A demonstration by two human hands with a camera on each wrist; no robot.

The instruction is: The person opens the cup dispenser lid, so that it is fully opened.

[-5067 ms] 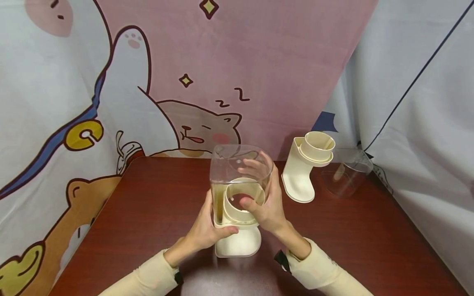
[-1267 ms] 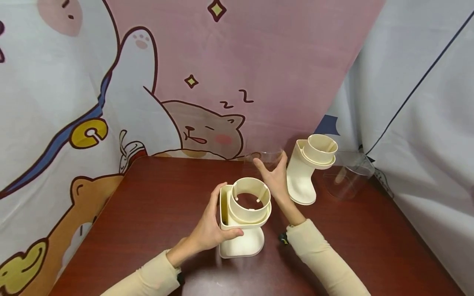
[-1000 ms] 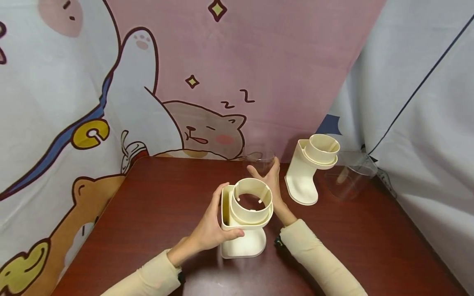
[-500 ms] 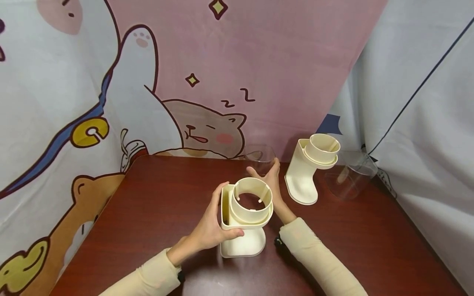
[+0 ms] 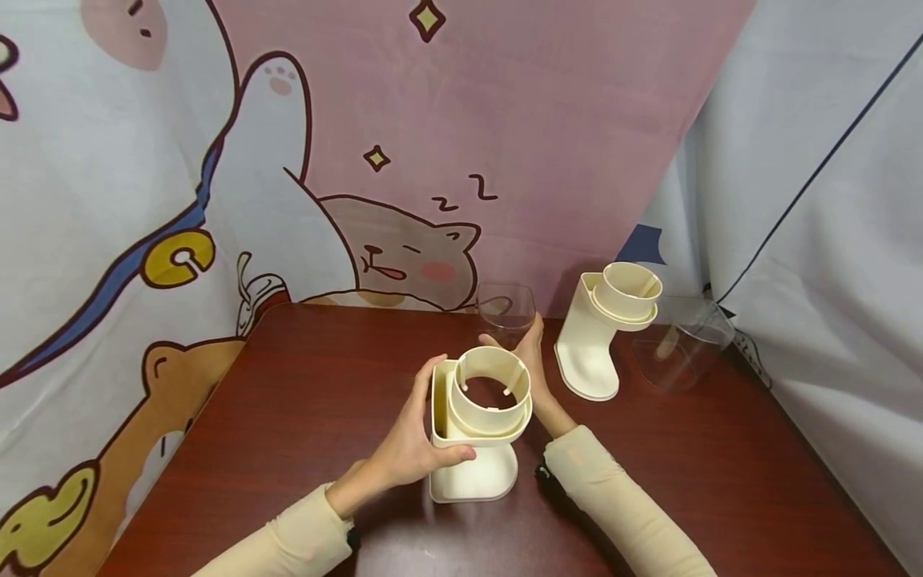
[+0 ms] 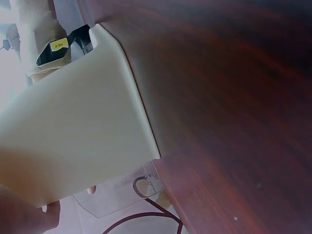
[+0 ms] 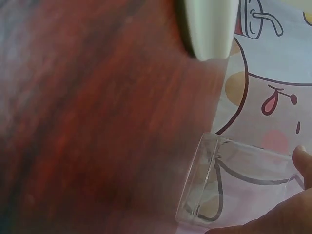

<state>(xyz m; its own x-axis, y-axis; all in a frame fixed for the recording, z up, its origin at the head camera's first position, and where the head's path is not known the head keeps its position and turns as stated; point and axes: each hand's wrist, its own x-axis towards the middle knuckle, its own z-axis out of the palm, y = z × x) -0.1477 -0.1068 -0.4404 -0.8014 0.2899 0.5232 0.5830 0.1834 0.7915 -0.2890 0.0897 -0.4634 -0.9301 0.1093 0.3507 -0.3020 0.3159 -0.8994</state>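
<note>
In the head view a cream plastic stand [image 5: 476,474], with a round open collar on top and a rounded foot, stands upright on the table. My left hand [image 5: 405,450] grips its left side, thumb across the front below the collar, other fingers mostly hidden behind. Beyond it my right hand [image 5: 532,362] holds a clear plastic container [image 5: 507,303] near the table's back edge. The right wrist view shows the thumb against the side of this container [image 7: 253,168]; the far fingers are out of sight. The stand's flat back [image 6: 73,122] fills much of the left wrist view.
A second cream stand [image 5: 590,353] of the same shape stands at the back right. Beside it lies or stands another clear container [image 5: 678,344], hard to make out. Printed fabric [image 5: 577,144] hangs behind the dark red table [image 5: 310,401].
Earlier both hands held the clear container over the stand's collar. My right hand has since carried it off to the back edge. In the last second both hands barely moved; the container shifted slightly upright.
</note>
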